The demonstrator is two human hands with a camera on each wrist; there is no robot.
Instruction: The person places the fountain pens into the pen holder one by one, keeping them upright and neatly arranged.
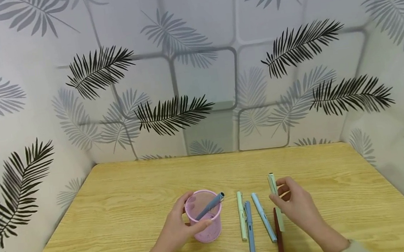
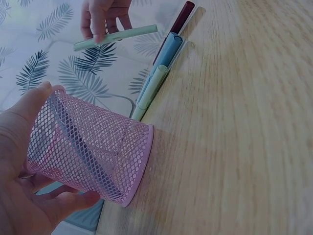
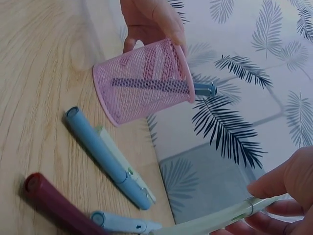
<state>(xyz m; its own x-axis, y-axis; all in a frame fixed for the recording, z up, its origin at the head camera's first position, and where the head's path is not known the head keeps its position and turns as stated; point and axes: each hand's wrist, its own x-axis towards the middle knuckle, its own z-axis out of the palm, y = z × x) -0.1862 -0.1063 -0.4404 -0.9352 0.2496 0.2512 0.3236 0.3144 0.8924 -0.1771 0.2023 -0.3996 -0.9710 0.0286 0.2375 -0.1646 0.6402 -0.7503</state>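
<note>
My left hand (image 1: 179, 226) holds a pink mesh pen cup (image 1: 209, 234) round its side, thumb near the rim. Inside the cup leans a dark blue pen (image 1: 212, 204), its top end sticking out past the rim. On the right, my right hand (image 1: 298, 203) pinches a pale green pen (image 1: 272, 183) between thumb and fingers, above the table and apart from the cup. Between the hands lie another pale green pen (image 1: 242, 217), a blue pen (image 1: 250, 233) and a light blue pen (image 1: 264, 218). A dark red pen (image 1: 280, 250) lies partly behind the held pen.
The wooden table (image 1: 131, 192) runs back to a pale wall covering (image 1: 210, 133) printed with grey and black leaves. More of that covering rises along both sides of the table.
</note>
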